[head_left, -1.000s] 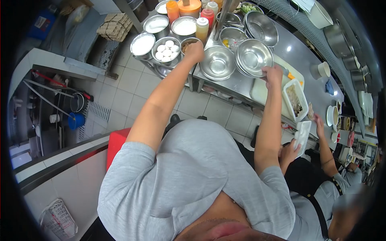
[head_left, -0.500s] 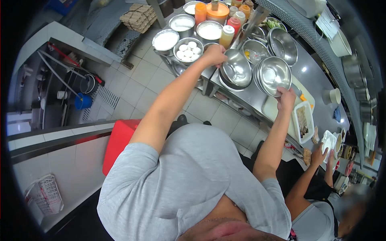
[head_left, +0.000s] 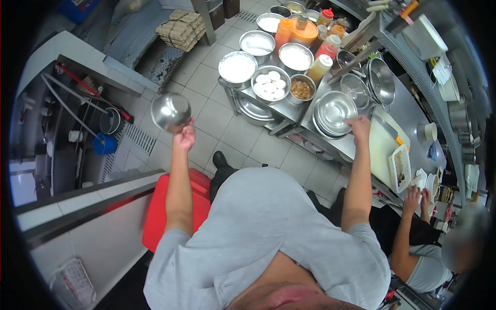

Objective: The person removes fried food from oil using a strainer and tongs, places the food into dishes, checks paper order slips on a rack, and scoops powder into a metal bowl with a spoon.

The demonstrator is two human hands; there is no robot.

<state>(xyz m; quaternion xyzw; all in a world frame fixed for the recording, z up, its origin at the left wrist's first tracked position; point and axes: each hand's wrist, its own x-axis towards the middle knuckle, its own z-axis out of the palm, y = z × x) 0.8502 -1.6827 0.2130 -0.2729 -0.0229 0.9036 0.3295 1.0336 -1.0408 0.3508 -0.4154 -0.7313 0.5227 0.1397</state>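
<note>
Out to the left, above the tiled floor, my left hand (head_left: 185,137) grips the rim of a steel bowl (head_left: 170,110). That bowl is tipped, with its rounded outside towards me. My right hand (head_left: 360,128) is closed on the rim of a stack of steel bowls (head_left: 337,111) standing on the steel counter. Just beyond the stack lies a strainer-like bowl (head_left: 354,88), partly hidden. To the left of the stack are a pot of white eggs (head_left: 270,84) and a small pot of brown pieces (head_left: 301,89).
Sauce bottles (head_left: 319,67) and pots of white contents (head_left: 237,67) crowd the counter's far end. A cutting board (head_left: 380,155) with a knife and a white basket (head_left: 400,168) lie right. A co-worker's hands (head_left: 413,199) are farther right. A red bin (head_left: 170,206) stands at my left.
My left hand has swung left from the counter with a bowl. The two bowl stacks have become one, with my right hand at its rim. The co-worker's hands have lowered.
</note>
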